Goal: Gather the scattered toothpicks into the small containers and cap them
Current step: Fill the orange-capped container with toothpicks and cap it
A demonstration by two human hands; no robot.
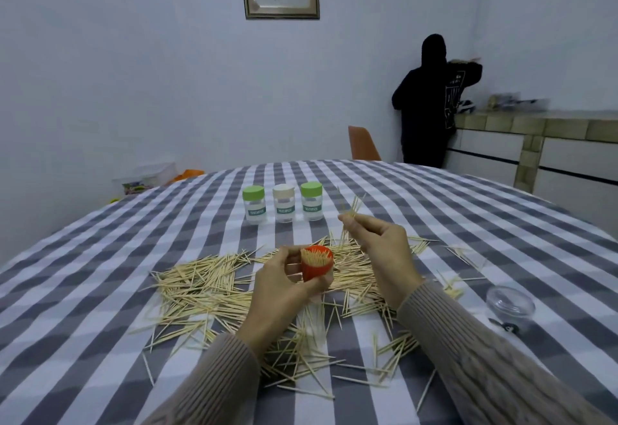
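Note:
My left hand grips a small red container packed with upright toothpicks, held above the table. My right hand pinches a small bundle of toothpicks, raised up and to the right of the red container. Several loose toothpicks lie scattered over the checked tablecloth under and around both hands. Three capped clear containers stand in a row farther back: one with a green cap, one with a beige cap, another with a green cap.
A clear plastic lid lies at the right on the table, with a small dark item in front of it. An orange chair stands behind the table. A person in black stands at a counter at the back right.

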